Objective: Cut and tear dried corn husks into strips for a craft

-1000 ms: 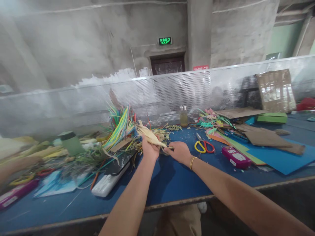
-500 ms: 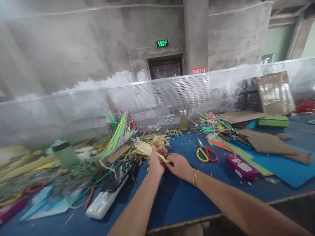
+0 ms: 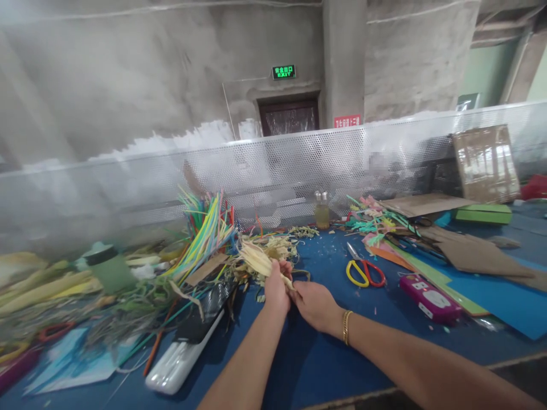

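Observation:
My left hand [image 3: 276, 288] is closed around a bundle of pale dried husk strips [image 3: 256, 259] that points up and to the left. My right hand [image 3: 315, 303] sits just beside it, fingers pinched on the lower end of the same bundle, with a gold bracelet on the wrist. Both hands hover low over the blue table [image 3: 299, 364]. Right behind them lies a heap of dried plant scraps [image 3: 277, 246] and a fan of coloured strips [image 3: 205, 230].
Yellow-and-red scissors [image 3: 364, 272] lie right of my hands, then a pink box [image 3: 429, 296] and coloured paper sheets [image 3: 482, 285]. A small glass bottle [image 3: 321, 212] stands by the perforated metal screen [image 3: 299, 165]. A green jar [image 3: 109, 267], a black tray [image 3: 209, 304] and a white case [image 3: 179, 359] lie left.
My hands have come down with the husk bundle and closer together, the bundle now held lower near the table. The view has shifted slightly to the left.

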`<state>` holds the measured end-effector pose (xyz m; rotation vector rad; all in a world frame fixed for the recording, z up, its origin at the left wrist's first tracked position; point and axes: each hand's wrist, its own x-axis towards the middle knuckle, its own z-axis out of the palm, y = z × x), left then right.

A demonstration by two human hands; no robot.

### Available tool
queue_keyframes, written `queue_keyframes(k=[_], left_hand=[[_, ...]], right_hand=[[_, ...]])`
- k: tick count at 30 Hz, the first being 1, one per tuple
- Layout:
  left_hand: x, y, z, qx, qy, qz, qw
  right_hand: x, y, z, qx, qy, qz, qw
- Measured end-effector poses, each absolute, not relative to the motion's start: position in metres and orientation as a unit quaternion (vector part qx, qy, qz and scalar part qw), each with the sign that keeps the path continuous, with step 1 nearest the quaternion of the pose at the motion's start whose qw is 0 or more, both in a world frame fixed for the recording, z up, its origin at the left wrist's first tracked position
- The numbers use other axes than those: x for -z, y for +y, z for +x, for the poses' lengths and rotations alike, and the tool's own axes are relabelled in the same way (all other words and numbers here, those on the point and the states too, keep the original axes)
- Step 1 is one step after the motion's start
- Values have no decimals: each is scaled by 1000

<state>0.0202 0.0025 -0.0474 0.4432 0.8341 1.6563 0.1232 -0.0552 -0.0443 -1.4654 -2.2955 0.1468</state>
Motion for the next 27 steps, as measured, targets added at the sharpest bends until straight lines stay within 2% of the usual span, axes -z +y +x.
queue_keyframes(k=[5, 11, 22, 27], left_hand=[[47, 1, 21, -703, 351, 195, 587], [30, 0, 12, -684, 281, 164, 653], [5, 1, -21, -642, 135, 68, 752], [9, 2, -26, -616, 108, 89, 775]], right_hand=[[42, -57, 124, -42, -816, -535, 212], [38, -59, 122, -44, -815, -520, 251], [43, -51, 119, -221, -805, -463, 297], [39, -61, 118, -176, -816, -484, 264]])
